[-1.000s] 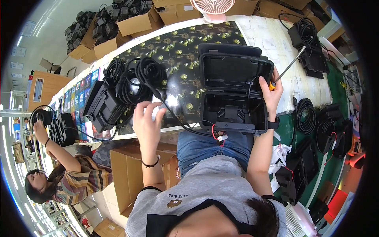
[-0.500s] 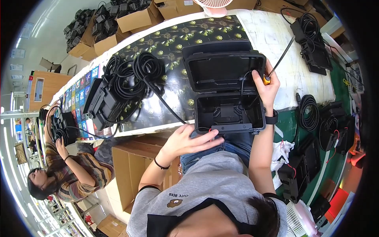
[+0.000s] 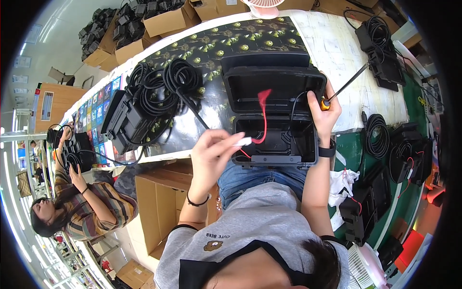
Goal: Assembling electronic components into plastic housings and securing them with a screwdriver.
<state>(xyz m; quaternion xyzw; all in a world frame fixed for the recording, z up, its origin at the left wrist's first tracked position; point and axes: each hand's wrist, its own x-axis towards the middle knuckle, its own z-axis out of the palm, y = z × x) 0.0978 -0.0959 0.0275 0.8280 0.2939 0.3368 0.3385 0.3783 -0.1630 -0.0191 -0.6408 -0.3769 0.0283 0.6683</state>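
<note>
A black plastic box (image 3: 276,160) stands with its hinged lid (image 3: 240,91) raised at the table's near edge. My left hand (image 3: 211,151) pinches a white connector (image 3: 244,141) over the box's left part. From that connector a red wire (image 3: 265,123) loops upward to a red end, blurred by motion. My right hand (image 3: 327,113) grips the box's right side around the lid, with a screwdriver (image 3: 325,103) also held against the palm. Its yellow handle shows, and the long shaft points up and right. A thin black cable (image 3: 292,113) runs inside the box by the right thumb.
To the left lie coiled black corrugated cables (image 3: 180,84) with a black box (image 3: 127,125). More coils and boxes (image 3: 382,67) occupy the right side. A co-worker (image 3: 96,202) handles similar parts at far left. An open cardboard carton (image 3: 156,216) stands below the table.
My left hand has risen from the box's front edge, lifting the white connector and red wire out over it. The right hand stays on the box; the screwdriver shaft has tilted further right.
</note>
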